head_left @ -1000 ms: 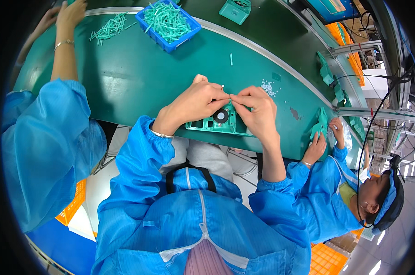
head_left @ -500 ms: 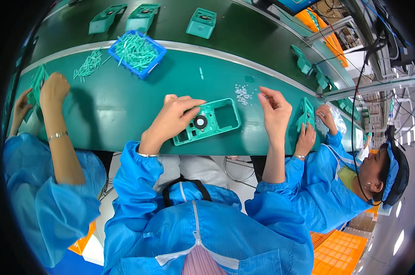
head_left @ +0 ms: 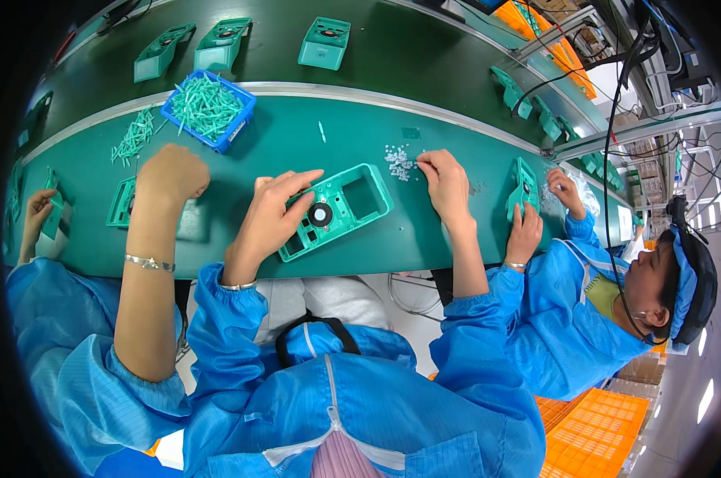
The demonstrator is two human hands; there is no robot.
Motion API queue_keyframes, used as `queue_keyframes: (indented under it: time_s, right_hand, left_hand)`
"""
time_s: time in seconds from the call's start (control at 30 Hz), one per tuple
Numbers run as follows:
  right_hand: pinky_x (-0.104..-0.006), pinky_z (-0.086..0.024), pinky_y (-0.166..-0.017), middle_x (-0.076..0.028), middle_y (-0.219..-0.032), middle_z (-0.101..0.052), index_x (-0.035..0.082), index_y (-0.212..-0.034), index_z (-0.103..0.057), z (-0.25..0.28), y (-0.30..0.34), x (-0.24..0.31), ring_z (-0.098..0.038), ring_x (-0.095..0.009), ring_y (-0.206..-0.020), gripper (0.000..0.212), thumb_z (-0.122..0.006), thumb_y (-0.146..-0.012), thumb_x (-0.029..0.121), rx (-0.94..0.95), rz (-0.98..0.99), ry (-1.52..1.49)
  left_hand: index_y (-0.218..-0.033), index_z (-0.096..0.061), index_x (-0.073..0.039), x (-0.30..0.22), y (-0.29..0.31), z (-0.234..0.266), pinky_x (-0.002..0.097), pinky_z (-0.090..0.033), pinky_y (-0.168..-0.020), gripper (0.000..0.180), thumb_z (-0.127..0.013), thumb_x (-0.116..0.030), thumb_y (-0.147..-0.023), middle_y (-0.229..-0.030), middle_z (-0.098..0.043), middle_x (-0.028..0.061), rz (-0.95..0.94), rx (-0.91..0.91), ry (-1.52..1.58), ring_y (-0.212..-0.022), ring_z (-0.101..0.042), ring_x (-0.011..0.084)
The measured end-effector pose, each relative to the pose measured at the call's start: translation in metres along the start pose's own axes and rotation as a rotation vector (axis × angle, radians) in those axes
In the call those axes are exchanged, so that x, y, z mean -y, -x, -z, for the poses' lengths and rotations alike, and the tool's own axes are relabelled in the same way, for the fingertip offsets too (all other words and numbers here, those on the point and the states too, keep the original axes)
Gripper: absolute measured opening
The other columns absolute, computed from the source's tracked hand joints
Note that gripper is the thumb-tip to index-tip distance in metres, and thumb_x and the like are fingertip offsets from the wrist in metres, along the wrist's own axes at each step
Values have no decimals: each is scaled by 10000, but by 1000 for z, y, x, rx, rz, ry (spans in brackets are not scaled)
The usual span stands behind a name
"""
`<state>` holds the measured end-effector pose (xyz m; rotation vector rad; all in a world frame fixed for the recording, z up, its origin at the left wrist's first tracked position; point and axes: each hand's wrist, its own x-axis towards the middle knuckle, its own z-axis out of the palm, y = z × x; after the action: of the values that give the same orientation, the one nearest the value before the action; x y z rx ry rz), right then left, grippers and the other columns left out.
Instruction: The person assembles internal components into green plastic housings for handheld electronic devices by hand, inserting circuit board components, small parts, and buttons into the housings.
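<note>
My left hand [head_left: 270,217] grips the left part of a green plastic housing [head_left: 341,210], thumb and fingers over its rim. The housing lies open side up, tilted on the table, with a black round speaker [head_left: 321,214] showing a pale centre beside the fingers. My right hand [head_left: 446,190] is at the right edge of a small heap of tiny whitish pieces [head_left: 398,163]. Its thumb and forefinger are pinched together; whatever sits between them is too small to make out.
A blue bin [head_left: 238,127] of green strips stands beyond my left hand, beside a loose strip pile [head_left: 135,137]. Green housings [head_left: 324,44] rest on the far belt. A co-worker's arm [head_left: 149,263] reaches in at left; another co-worker's hands [head_left: 525,233] handle a housing at right.
My right hand has moved to the heap of whitish pieces. The left co-worker's arm has swung rightward, and a housing beside it now shows. My left hand keeps its hold; the whole view has shifted slightly.
</note>
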<state>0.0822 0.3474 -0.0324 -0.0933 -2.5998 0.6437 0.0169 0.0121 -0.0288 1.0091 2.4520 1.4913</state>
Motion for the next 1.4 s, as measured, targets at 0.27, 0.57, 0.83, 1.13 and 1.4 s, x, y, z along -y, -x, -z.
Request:
queue_keyframes:
  time_s: [0.27,0.57,0.83,1.13,1.4]
  right_hand:
    - [-427,-554,-695,-88,-926,-685,57,-943,-713,1,2,2,-696,-330,-855,40,-734,-911,46,-12,115,109]
    - [-419,-563,-706,-94,-923,-697,46,-935,-719,0,4,4,-702,-326,-844,43,-734,-899,27,-73,161,136]
    - [-305,-525,-704,-87,-933,-706,-1,-967,-739,33,30,89,-672,-188,-799,57,-725,-921,-31,-181,-106,-185]
    - [-384,-529,-688,-109,-922,-685,8,-957,-725,-25,64,178,-667,-286,-831,117,-768,-862,-45,90,136,-419]
    - [-379,-523,-721,-101,-906,-683,11,-929,-743,-46,40,176,-656,-278,-851,67,-767,-873,-17,29,227,-180]
  left_hand:
    - [-1346,-682,-24,-6,19,-7,374,-520,-776,371,-673,-8,-976,-970,-684,149,65,-257,-6,-842,-663,260]
    - [-1382,-663,-1,-22,47,-6,326,-554,-685,470,-739,48,-921,-984,-698,162,205,-297,45,-756,-649,186]
    - [-1575,-493,-48,-23,76,3,324,-590,-829,748,-724,113,-882,-1232,-695,148,212,-209,269,-984,-675,179]
    - [-1584,-456,-22,-25,81,11,286,-511,-643,778,-732,88,-865,-1014,-724,120,309,-104,238,-711,-586,124]
    - [-1539,-505,-27,-18,83,0,365,-537,-661,684,-719,4,-891,-1003,-741,138,245,-112,147,-692,-666,216]
